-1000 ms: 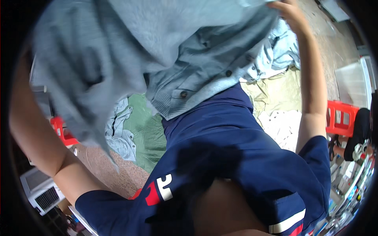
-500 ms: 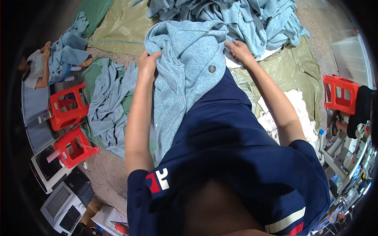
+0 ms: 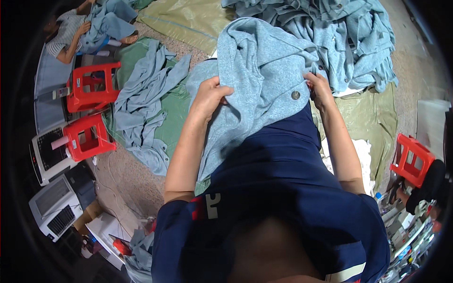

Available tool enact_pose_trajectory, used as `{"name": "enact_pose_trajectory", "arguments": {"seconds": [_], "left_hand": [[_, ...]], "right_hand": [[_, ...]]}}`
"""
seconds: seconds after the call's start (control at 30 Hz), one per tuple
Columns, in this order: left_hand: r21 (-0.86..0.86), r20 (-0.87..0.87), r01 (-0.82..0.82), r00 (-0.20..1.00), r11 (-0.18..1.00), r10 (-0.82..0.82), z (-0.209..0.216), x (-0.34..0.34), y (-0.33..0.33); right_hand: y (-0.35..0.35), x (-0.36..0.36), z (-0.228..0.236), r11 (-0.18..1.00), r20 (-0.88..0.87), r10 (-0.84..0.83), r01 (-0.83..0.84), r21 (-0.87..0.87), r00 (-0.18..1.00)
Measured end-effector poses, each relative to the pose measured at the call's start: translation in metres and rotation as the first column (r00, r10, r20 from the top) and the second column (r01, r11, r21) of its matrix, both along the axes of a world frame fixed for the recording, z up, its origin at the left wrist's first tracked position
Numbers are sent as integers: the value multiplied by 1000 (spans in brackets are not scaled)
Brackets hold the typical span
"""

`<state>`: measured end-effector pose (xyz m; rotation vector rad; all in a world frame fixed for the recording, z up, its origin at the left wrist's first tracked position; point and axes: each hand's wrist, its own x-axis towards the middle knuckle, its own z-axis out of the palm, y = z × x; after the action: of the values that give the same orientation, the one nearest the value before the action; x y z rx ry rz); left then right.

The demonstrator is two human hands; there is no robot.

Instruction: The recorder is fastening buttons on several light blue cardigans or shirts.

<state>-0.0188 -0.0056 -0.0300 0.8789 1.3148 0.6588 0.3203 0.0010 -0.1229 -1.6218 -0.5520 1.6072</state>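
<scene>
A light blue knitted cardigan (image 3: 264, 70) lies spread across my lap, partly folded, with a dark round button (image 3: 295, 95) near its right-hand edge. My left hand (image 3: 211, 97) pinches the fabric along its left side, thumb on top. At the opposite edge, just above the button, my right hand (image 3: 321, 89) is closed on the cardigan's border; its fingertips are partly hidden by the cloth.
A large pile of similar blue knitwear (image 3: 339, 42) lies ahead on the right. More blue garments (image 3: 146, 104) rest on a green sheet (image 3: 177, 111) at left. Red stools (image 3: 92, 137) stand on both sides. A person (image 3: 71, 33) sits at far left handling blue cloth.
My right hand has come down along the cardigan's edge to just above the button and now grips the border. My left hand still holds the left side. The whole view has shifted.
</scene>
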Motion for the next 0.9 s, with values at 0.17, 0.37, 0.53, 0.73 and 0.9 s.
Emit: {"name": "enact_pose_trajectory", "arguments": {"seconds": [0.17,0.37,0.53,0.73,0.9], "left_hand": [[-127,354,-226,899,966,257,10,-18,-11],[-103,378,-193,900,976,218,11,-11,-25],[-89,249,-247,932,965,262,-2,-26,-12],[-31,183,-312,932,949,313,10,-25,11],[686,-230,-165,875,709,426,47,-20,20]], "right_hand": [[-14,6,-10,992,-122,-90,78,-100,988],[-3,7,8,998,313,24,-43,53,950],[-8,20,37,884,125,-212,136,448,969],[-39,-16,156,234,887,-155,-856,461,436],[-63,-54,180,-256,947,249,-929,266,203]]}}
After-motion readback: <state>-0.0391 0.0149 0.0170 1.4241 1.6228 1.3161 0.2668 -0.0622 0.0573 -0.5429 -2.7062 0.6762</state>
